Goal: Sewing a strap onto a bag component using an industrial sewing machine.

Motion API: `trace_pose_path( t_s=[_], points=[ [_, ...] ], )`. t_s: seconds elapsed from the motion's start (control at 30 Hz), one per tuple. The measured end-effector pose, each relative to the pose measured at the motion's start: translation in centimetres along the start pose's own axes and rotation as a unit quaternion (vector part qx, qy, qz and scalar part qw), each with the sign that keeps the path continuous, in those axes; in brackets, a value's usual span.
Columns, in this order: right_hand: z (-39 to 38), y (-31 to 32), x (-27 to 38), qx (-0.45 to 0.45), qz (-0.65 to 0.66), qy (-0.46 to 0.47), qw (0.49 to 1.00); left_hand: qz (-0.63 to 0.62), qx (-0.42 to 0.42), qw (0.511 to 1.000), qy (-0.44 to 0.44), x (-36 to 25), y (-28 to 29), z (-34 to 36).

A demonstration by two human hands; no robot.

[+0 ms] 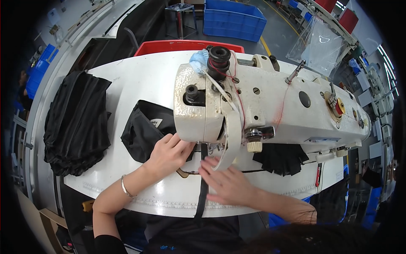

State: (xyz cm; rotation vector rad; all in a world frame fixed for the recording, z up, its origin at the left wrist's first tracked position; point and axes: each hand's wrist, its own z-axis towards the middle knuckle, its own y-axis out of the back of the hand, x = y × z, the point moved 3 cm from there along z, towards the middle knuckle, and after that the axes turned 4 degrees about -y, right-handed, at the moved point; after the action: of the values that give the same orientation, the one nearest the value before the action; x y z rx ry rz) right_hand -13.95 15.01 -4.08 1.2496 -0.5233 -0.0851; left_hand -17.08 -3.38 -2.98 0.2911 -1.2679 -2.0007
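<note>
My left hand (169,154) is closed, fingers bent together, on the edge of a folded black fabric piece (141,131) with a small white label. Its fingertips are partly hidden by the head of a white sewing machine (192,114). A narrow black strip (202,192) runs from under the machine head toward me and hangs over the table's front edge. My right hand (226,184) lies just right of it, fingers stretched out and apart, fingertips touching the strip beside the curved white guard (231,137). The needle area is mostly hidden.
A tall stack of black fabric pieces (78,122) lies left on the white table (139,192). More black strips (282,158) sit under the machine arm, near a red-and-black tool (318,175). Beyond the table are a red bin (156,45), a blue crate (232,21) and a stool (180,8).
</note>
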Motion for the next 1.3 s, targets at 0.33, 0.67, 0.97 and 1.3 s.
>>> trace_pose_path(
  t_s=[0.33, 0.67, 0.97, 1.3],
  points=[
    [0.1, -2.4, -4.2, -0.115, 0.315, -0.155, 0.929, -0.166, 0.065, 0.975, 0.131, -0.1, 1.4, 0.6],
    [-0.2, -4.2, -5.4, -0.097, 0.274, -0.142, 0.946, -0.231, 0.093, 0.955, 0.16, 0.1, -1.9, -3.3],
    [0.0, -5.0, -5.4, -0.087, 0.22, -0.124, 0.964, -0.288, 0.123, 0.931, 0.187, -0.7, -2.7, -4.1],
    [0.0, -4.8, -5.0, -0.074, 0.159, -0.103, 0.979, -0.262, 0.11, 0.938, 0.198, -0.5, -0.2, -1.6]
  ],
)
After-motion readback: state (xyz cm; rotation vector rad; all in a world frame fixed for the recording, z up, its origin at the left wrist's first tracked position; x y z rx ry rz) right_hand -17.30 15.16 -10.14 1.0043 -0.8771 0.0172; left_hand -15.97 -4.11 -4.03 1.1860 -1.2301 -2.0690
